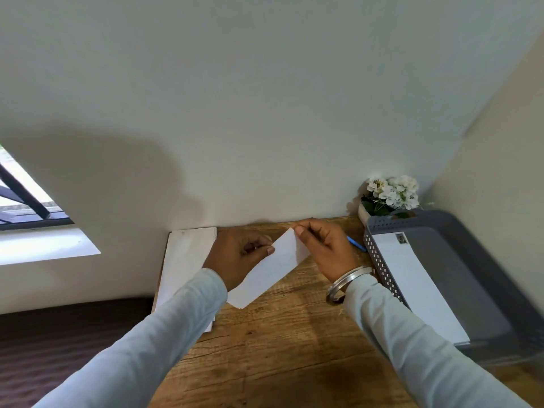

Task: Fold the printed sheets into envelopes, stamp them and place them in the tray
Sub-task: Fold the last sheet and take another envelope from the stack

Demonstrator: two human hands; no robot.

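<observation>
A folded white sheet (pixel 270 269) is held tilted above the wooden table (pixel 279 348), its lower end near the left sleeve. My left hand (pixel 238 254) pinches its left edge between thumb and fingers. My right hand (pixel 323 248) pinches the upper right corner, with a metal bangle on that wrist. A stack of white sheets (pixel 184 260) lies at the table's left edge, partly hidden by my left arm. The grey tray (pixel 471 254) at the right holds a white envelope (pixel 412 278) with a stamp at its far corner.
A blue pen (pixel 356 243) lies between my right hand and the tray. A white pot of white flowers (pixel 391 195) stands in the back right corner against the wall. A window sill shows at far left, beyond the table's edge.
</observation>
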